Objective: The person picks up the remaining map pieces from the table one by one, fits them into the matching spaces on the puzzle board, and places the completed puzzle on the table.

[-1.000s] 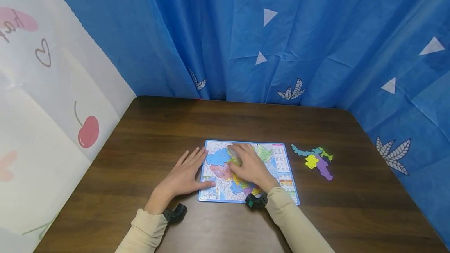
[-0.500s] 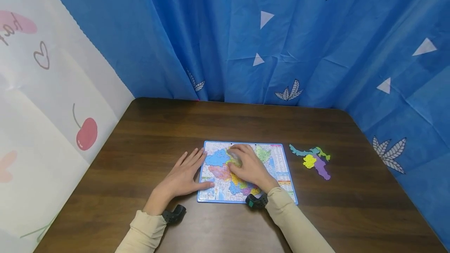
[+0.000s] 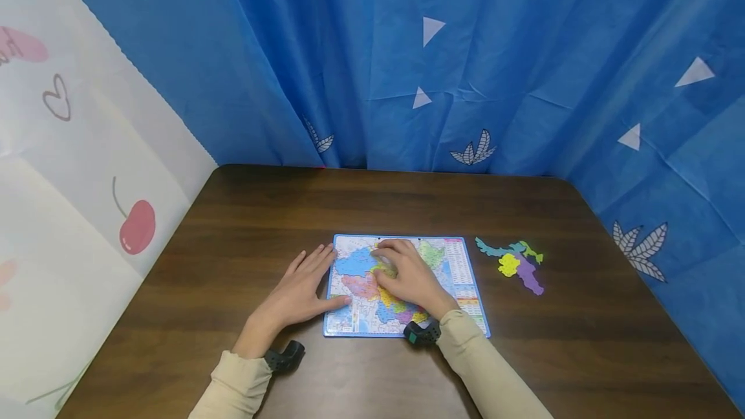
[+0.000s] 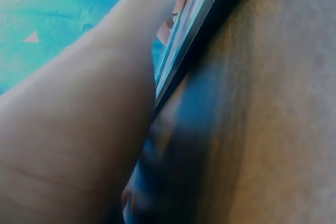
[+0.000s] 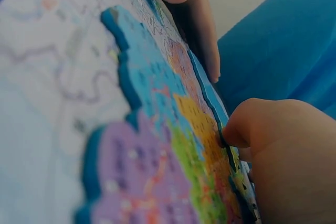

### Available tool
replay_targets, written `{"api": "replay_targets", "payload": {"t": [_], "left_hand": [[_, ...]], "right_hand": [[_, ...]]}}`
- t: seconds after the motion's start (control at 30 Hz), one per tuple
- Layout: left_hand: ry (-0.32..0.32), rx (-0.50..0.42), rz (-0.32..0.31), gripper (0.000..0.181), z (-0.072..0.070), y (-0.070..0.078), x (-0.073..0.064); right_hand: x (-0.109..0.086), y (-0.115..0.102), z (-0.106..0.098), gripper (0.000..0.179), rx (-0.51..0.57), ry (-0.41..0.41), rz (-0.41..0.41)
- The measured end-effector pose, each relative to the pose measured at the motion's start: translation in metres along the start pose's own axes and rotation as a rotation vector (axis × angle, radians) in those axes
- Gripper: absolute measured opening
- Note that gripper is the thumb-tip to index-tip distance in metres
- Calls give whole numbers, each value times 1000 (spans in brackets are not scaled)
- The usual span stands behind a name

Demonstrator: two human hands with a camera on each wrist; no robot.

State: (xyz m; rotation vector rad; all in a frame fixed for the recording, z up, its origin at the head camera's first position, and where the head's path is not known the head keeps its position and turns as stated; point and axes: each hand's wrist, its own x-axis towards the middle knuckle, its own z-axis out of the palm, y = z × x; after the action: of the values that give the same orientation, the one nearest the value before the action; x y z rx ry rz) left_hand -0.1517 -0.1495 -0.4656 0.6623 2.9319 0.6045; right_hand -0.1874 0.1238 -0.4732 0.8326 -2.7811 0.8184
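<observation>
A map puzzle board (image 3: 343, 328) with a blue rim lies flat on the table. Raised map pieces sit on it, among them a blue piece (image 3: 356, 262) and a pink piece (image 3: 359, 285). My left hand (image 3: 298, 293) rests at the board's left edge, fingers straight, thumb reaching over the lower left corner. Over the board's middle, my right hand (image 3: 414, 277) pinches a yellow-green puzzle piece (image 3: 385, 269) between curved thumb and fingers, partly hidden. Its thumb (image 5: 244, 124) touches the raised pieces' edge in the right wrist view, beyond a purple piece (image 5: 136, 171).
Right of the board lie loose pieces: teal (image 3: 491, 250), yellow (image 3: 509, 265), purple (image 3: 528, 275) and green (image 3: 533, 253). The brown wooden table (image 3: 279, 205) ends at a blue curtain (image 3: 384, 83) behind and a white printed sheet (image 3: 75, 167) on the left.
The whole scene shifts slightly left in the head view. Both hands keep almost the same place on the board, with the right fingers moving only a little.
</observation>
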Motion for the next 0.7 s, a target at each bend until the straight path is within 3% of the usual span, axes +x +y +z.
{"api": "replay_targets", "payload": {"t": [0.13,0.27,0.7], "left_hand": [[23,13,4,108,0,-2,2],[7,11,-8,110,1,-4,4],[-8,39,-11,113,3,-3,4]], "right_hand": [[0,-1,-1,39,-5,-22,7],[0,0,-2,40,-19,-30,2],[-5,3,-8,45,-3,22,18]]}}
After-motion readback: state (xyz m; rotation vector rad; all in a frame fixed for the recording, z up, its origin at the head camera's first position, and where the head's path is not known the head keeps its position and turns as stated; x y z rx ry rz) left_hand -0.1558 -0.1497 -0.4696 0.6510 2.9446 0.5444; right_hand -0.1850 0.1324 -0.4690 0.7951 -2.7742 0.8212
